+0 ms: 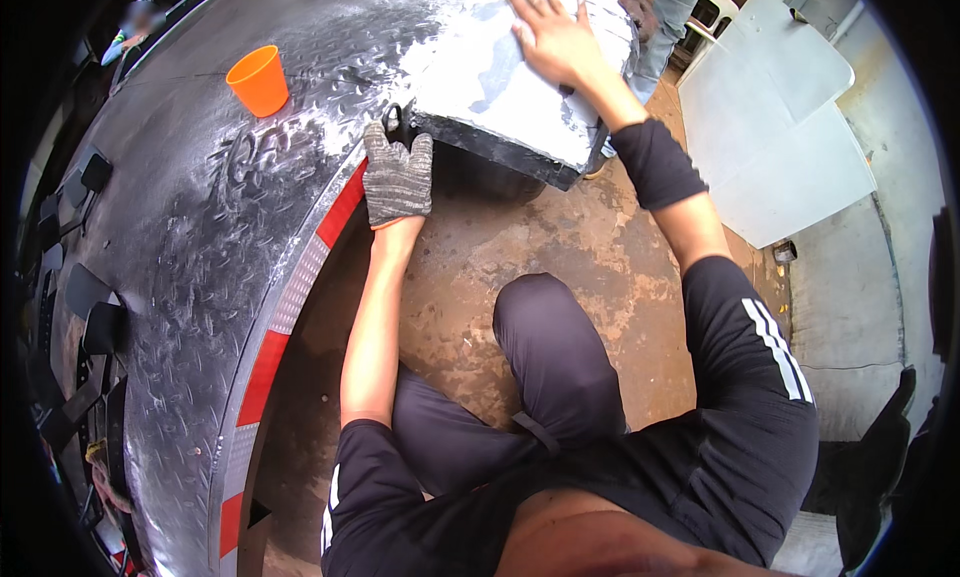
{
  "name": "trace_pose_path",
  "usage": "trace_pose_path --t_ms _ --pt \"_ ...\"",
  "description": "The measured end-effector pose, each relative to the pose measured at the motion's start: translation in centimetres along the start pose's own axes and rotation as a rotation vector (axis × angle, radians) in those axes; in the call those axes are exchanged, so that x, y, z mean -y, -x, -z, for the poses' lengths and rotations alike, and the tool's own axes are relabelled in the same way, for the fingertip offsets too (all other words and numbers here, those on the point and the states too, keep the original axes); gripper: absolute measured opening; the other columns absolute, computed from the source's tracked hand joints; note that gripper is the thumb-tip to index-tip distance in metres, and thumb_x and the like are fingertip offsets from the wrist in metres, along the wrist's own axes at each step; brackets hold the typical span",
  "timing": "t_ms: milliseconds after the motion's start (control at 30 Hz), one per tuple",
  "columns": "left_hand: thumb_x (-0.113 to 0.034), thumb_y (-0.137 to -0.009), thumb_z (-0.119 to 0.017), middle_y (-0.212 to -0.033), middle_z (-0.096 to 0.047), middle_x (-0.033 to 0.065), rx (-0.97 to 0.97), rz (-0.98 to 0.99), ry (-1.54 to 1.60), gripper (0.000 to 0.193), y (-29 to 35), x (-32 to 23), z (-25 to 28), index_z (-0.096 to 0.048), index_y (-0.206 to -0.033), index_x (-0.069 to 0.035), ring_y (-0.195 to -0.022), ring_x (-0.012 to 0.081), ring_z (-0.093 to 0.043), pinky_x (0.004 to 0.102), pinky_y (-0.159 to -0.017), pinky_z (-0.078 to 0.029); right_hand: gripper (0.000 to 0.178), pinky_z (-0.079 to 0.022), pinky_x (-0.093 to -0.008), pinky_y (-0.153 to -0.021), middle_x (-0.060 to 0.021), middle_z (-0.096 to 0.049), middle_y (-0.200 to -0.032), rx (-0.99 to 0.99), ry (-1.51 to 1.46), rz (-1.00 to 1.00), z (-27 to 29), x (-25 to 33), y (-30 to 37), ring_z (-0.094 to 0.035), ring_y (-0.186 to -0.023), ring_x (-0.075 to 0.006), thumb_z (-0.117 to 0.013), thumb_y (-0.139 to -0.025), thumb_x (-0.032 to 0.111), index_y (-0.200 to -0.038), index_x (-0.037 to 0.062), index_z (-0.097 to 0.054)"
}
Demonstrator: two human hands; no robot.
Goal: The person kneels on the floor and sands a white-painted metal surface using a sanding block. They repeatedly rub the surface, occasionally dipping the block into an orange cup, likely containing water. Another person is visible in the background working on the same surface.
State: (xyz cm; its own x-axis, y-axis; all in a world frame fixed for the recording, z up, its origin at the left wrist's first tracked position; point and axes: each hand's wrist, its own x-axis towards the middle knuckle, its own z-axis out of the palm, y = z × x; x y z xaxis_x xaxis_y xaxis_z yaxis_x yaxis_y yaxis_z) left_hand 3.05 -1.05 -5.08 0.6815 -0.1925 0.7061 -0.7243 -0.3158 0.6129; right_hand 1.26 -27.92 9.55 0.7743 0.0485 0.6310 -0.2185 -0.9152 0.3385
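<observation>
White-smeared panel [505, 92] juts out at the edge of the black tread-plate deck [190, 227], bare right hand [558, 39] flat on top, fingers spread, gripping nothing. Gloved left hand [398, 180] is by its left corner, can't tell if it's holding anything; orange cup [260, 85] sits further left on the deck.

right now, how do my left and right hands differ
Your left hand wears a grey knit glove, while your right hand is bare. The left hand is up against the red-and-silver edge strip; the right hand lies with fingers spread on the white-smeared slab. Both reach forward from black, white-striped sleeves.
</observation>
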Motion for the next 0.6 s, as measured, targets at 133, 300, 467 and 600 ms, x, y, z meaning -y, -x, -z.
trace_pose_path --t_ms 133,300,467,600 --pt "-0.021 -0.091 -0.069 -0.126 -0.058 0.0268 -0.028 -0.217 -0.273 0.066 0.1 3.4 1.1 -0.034 -0.141 0.004 -0.113 0.0406 -0.06 0.0451 -0.093 -0.048 0.052 -0.012 -0.0623 -0.121 -0.0028 -0.027 -0.163 0.183 -0.056 0.414 2.0 5.6 6.1 -0.022 -0.151 -0.0239 -0.022 -0.106 0.04 -0.156 0.0251 -0.028" --pt "-0.016 -0.096 -0.059 -0.134 -0.053 0.0287 0.03 -0.007 -0.09 0.038 -0.1 -0.3 0.9 -0.055 -0.131 -0.003 -0.125 0.0457 -0.05 0.0497 -0.106 -0.042 0.052 -0.002 -0.0614 -0.121 0.0012 -0.022 -0.165 0.162 0.028 0.223 2.2 0.4 3.7 -0.018 -0.152 -0.0232 -0.023 -0.107 0.038 -0.158 0.0288 -0.023" --pt "-0.023 -0.094 -0.065 -0.126 -0.058 0.0274 -0.016 -0.578 -0.781 0.063 -0.2 2.0 2.0 -0.033 -0.14 0.005 -0.114 0.0403 -0.061 0.0434 -0.095 -0.048 0.052 0.0 -0.0612 -0.121 0.0001 -0.018 -0.165 0.32 -0.042 0.392 4.2 3.5 8.3 -0.015 -0.153 -0.0235 -0.024 -0.107 0.035 -0.158 0.0291 -0.022" --pt "-0.021 -0.094 -0.064 -0.129 -0.056 0.0253 0.035 -0.004 0.071 0.055 0.0 1.2 0.7 -0.038 -0.138 0.002 -0.116 0.0396 -0.057 0.045 -0.098 -0.046 0.052 -0.001 -0.0616 -0.121 0.0015 -0.018 -0.166 0.294 -0.029 0.292 4.6 2.7 7.9 -0.014 -0.153 -0.0242 -0.023 -0.107 0.036 -0.159 0.0297 -0.02"
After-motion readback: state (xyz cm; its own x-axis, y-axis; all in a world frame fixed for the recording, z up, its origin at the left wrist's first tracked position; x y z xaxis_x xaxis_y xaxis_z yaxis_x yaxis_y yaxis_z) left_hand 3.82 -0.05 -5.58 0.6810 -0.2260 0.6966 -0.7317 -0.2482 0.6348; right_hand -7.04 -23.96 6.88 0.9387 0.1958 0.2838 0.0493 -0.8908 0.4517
